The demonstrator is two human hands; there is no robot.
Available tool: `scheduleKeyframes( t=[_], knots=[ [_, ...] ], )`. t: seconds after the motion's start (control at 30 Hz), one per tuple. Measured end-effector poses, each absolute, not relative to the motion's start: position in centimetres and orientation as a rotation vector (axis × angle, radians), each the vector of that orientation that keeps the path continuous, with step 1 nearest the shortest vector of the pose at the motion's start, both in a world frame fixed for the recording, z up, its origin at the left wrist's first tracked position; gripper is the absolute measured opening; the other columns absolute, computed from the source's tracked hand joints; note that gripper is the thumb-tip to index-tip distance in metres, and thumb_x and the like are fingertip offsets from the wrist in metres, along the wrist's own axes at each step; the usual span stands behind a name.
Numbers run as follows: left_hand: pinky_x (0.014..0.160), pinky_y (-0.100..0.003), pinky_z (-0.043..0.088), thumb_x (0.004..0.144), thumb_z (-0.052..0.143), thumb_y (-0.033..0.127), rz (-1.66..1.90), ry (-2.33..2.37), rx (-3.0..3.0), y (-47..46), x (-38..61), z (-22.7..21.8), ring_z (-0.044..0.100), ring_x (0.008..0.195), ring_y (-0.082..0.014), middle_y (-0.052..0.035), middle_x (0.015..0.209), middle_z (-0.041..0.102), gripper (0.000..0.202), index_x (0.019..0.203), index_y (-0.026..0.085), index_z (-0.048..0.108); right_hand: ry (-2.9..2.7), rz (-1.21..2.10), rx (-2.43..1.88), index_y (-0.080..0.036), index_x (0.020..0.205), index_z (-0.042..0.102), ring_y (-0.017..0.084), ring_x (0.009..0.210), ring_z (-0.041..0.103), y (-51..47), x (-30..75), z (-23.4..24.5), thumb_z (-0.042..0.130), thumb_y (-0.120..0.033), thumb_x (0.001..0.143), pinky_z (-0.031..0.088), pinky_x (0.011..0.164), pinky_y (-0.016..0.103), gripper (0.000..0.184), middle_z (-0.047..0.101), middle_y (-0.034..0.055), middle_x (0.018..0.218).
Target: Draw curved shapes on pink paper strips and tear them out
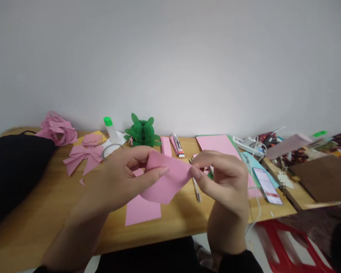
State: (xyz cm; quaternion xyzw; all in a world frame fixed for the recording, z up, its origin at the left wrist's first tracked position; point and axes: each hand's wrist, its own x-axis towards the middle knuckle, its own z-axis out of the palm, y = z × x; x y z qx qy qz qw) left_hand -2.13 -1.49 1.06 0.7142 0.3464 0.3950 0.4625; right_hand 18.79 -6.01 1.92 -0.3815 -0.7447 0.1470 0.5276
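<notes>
Both hands hold one sheet of pink paper (166, 182) up above the table. My left hand (127, 178) is closed on its left side, the thumb lying flat across the front. At the right corner, my right hand (221, 176) pinches the edge between thumb and forefinger. The sheet bends a little between them. Beneath it lies another pink paper piece (143, 212) flat on the wood. A slim pen-like tool (197, 189) rests on the table just left of my right hand, its upper part partly hidden.
Along the wall stand a pink paper bundle (58, 129), a green-capped bottle (110, 131), a green folded-paper figure (143, 132) and a glue tube (178, 146). A pink paper bow (85, 157) lies left. Rightward are a phone (267, 185), a white cable (257, 204) and a red stool (290, 246).
</notes>
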Motion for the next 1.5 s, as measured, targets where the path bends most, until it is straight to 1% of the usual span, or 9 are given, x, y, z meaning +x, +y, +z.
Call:
scheduleKeyframes(
  t=[0.13,0.2,0.3,0.4,0.53,0.67,0.93,1.17,1.5],
  knots=[
    [0.045,-0.018,0.036,0.077,0.066,0.031,0.633,0.82,1.813,-0.8,-2.3,0.4,0.054,0.052,-0.0115,0.0024,0.058,0.059,0.017,0.066,0.018,0.064,-1.807,0.617,-1.144,-0.017,0.068,0.07,0.009,0.052,0.058,-8.0,19.4,0.5,0.066,-0.016,0.083,0.044,0.049,0.021,0.015,0.067,-0.0013,0.058],
    [0.045,-0.019,0.035,0.076,0.065,0.033,0.459,0.763,1.808,-0.4,-2.1,-1.3,0.055,0.052,-0.0121,0.0023,0.06,0.059,0.017,0.068,0.018,0.062,-1.613,0.817,-1.283,-0.017,0.065,0.069,0.01,0.051,0.057,-9.6,18.8,-2.5,0.067,-0.025,0.083,0.043,0.048,0.021,0.019,0.067,-0.0002,0.058],
    [0.042,-0.02,0.028,0.075,0.066,0.031,0.196,0.806,1.999,-0.8,-1.6,-5.1,0.046,0.045,-0.0095,0.0054,0.05,0.048,0.029,0.055,0.019,0.049,-1.094,1.115,-1.383,-0.017,0.062,0.069,0.01,0.045,0.053,-13.2,16.9,-8.6,0.07,-0.04,0.078,0.04,0.044,0.021,0.028,0.064,-0.0002,0.052],
    [0.058,-0.024,0.045,0.083,0.063,0.028,-0.02,0.986,2.183,-3.4,-1.0,-8.4,0.062,0.064,-0.0164,-0.0004,0.069,0.066,0.014,0.075,0.017,0.063,-0.696,1.177,-1.525,-0.017,0.056,0.067,0.009,0.042,0.051,-17.2,14.8,-13.8,0.075,-0.048,0.07,0.035,0.041,0.021,0.035,0.064,0.0012,0.051],
    [0.091,-0.043,0.048,0.093,0.048,0.014,0.03,1.032,2.66,-8.8,0.1,-10.4,0.064,0.108,-0.0308,-0.0164,0.113,0.07,0.028,0.115,0.009,0.064,-0.503,1.111,-1.621,-0.017,0.051,0.065,0.01,0.041,0.05,-20.3,13.8,-16.7,0.076,-0.052,0.064,0.034,0.042,0.023,0.038,0.063,0.0016,0.049],
    [0.104,-0.043,0.041,0.095,0.046,0.014,0.069,0.65,3.135,-12.9,1.1,-12.4,0.059,0.121,-0.0297,-0.0157,0.127,0.067,0.029,0.113,0.009,0.068,-0.383,1.056,-1.628,-0.017,0.053,0.065,0.011,0.042,0.052,-21.1,14.0,-17.5,0.078,-0.049,0.062,0.035,0.043,0.022,0.035,0.062,0.0007,0.049],
    [0.11,-0.043,0.035,0.1,0.049,0.035,0.319,0.628,3.212,-13.6,0.8,-16.8,0.055,0.127,-0.0291,-0.0163,0.132,0.065,0.04,0.127,0.008,0.062,-0.364,0.948,-1.593,-0.018,0.057,0.063,0.011,0.046,0.053,-21.7,13.4,-18.9,0.073,-0.047,0.069,0.042,0.048,0.024,0.033,0.061,-0.001,0.051],
    [0.109,-0.045,0.037,0.096,0.05,0.021,0.434,0.826,3.163,-13.9,0.2,-17.3,0.055,0.128,-0.0311,-0.015,0.136,0.063,0.035,0.127,0.009,0.062,-0.38,0.929,-1.596,-0.019,0.057,0.06,0.012,0.048,0.053,-21.6,13.3,-19.1,0.072,-0.045,0.071,0.044,0.051,0.026,0.032,0.058,-0.0025,0.05],
    [0.111,-0.049,0.037,0.095,0.052,0.017,0.537,0.866,3.072,-14.0,0.5,-18.0,0.057,0.128,-0.0312,-0.0169,0.136,0.063,0.03,0.12,0.011,0.066,-0.362,0.979,-1.532,-0.019,0.059,0.062,0.011,0.046,0.052,-22.0,13.5,-20.0,0.073,-0.044,0.074,0.043,0.05,0.025,0.031,0.058,-0.0034,0.05]
  ],
)
